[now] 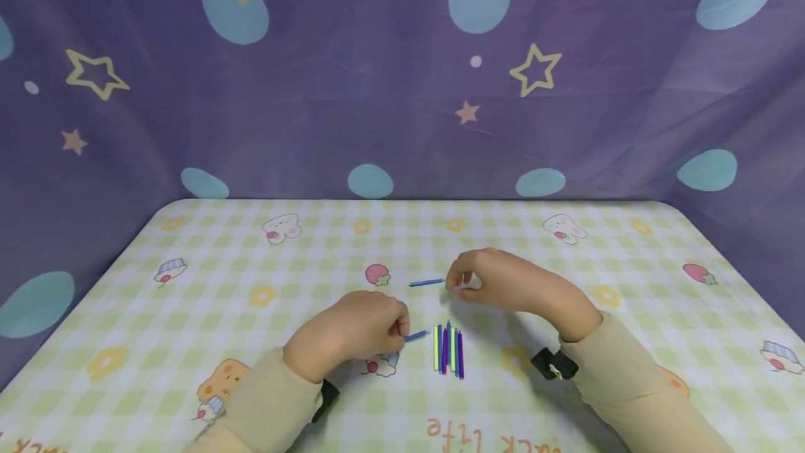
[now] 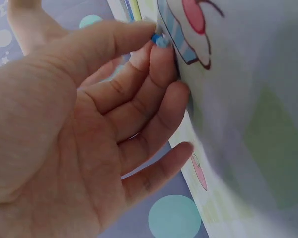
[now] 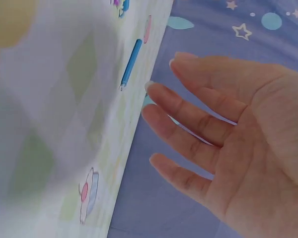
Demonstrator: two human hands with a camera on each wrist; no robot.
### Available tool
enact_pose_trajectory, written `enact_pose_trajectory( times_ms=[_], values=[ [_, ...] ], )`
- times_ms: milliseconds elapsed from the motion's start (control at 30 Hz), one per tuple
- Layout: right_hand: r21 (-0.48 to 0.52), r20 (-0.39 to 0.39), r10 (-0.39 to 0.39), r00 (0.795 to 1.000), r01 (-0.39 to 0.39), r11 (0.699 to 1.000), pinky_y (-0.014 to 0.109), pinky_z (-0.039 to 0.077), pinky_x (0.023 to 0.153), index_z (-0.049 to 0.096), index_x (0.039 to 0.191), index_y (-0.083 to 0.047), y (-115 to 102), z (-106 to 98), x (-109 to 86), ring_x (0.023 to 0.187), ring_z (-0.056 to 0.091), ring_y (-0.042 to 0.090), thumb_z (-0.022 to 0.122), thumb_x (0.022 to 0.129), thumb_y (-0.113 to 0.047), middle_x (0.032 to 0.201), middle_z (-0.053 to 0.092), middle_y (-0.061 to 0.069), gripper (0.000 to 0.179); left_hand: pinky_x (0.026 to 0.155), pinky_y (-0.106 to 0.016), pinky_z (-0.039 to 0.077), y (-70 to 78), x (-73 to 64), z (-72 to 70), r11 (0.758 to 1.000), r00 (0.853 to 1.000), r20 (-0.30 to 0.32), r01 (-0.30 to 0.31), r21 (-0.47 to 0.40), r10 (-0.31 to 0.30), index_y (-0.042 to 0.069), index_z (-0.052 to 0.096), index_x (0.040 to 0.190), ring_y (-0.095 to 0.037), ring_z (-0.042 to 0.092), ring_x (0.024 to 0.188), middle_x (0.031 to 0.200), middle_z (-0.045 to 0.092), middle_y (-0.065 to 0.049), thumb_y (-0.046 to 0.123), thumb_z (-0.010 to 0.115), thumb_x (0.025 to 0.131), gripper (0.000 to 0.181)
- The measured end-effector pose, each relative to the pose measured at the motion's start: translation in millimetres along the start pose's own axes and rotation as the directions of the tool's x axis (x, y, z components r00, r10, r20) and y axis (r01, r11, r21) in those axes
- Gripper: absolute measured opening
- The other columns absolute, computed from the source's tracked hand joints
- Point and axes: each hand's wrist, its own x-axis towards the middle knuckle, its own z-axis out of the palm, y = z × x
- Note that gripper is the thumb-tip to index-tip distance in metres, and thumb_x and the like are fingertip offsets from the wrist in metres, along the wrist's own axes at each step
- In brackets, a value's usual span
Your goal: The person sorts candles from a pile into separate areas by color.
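My left hand (image 1: 355, 327) pinches one end of a thin blue stick (image 1: 416, 335) between thumb and fingertips, low over the cloth. In the left wrist view, the stick's light-tipped end (image 2: 161, 40) peeks out at the thumb, and the other fingers are spread apart. Farther back on the cloth lies a second blue stick (image 1: 426, 282), with a pale tip in the right wrist view. My right hand (image 1: 497, 278) hovers at that stick's right end, its fingers apart and holding nothing. Between the hands and nearer me, a bundle of thin sticks (image 1: 448, 350) in yellow, blue and purple lies side by side.
A green-and-white checked tablecloth (image 1: 302, 243) with printed cakes, flowers and rabbits covers the table. Behind it hangs a purple curtain (image 1: 377, 89) with stars and blue ovals. Each wrist wears a black camera strap (image 1: 555, 363).
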Motion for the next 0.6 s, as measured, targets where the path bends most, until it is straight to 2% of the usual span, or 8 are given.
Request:
enact_pose_trajectory(
  times_ms=[167,400,600],
  values=[
    [0.017,0.01,-0.053,0.999,0.052,0.998,0.032,0.05,0.083,0.072,0.094,-0.016,-2.9,3.0,-11.7,0.091,0.062,0.011,0.072,0.09,-0.007,0.092,0.065,-0.012,0.01,0.071,-0.031,0.043,-4.1,0.7,-2.3,1.0,0.999,-0.043,0.009,0.029,-0.008,0.016,0.064,0.081,-0.009,0.048,0.065,0.066,0.052,0.009,0.009,0.072,0.085,0.011],
    [0.048,0.035,-0.142,0.989,0.14,0.989,0.028,0.052,0.082,0.073,0.087,-0.016,-3.1,10.5,-12.3,0.086,0.063,0.006,0.073,0.084,-0.001,0.086,0.067,-0.014,0.015,0.074,-0.034,0.046,-5.8,7.9,-11.1,0.996,0.99,-0.134,0.057,0.074,-0.047,0.015,0.069,0.084,-0.011,0.051,0.068,0.077,0.06,0.008,0.008,0.069,0.086,0.007],
    [0.073,0.089,-0.14,0.986,0.133,0.988,0.026,0.051,0.083,0.074,0.084,-0.019,-1.9,12.4,-13.6,0.086,0.062,0.002,0.077,0.082,-0.002,0.085,0.065,-0.017,0.018,0.075,-0.035,0.048,-5.5,21.8,-18.1,0.991,0.981,-0.187,0.065,0.119,-0.041,0.014,0.07,0.085,-0.01,0.056,0.07,0.08,0.066,0.007,0.009,0.07,0.087,0.006]
  ],
)
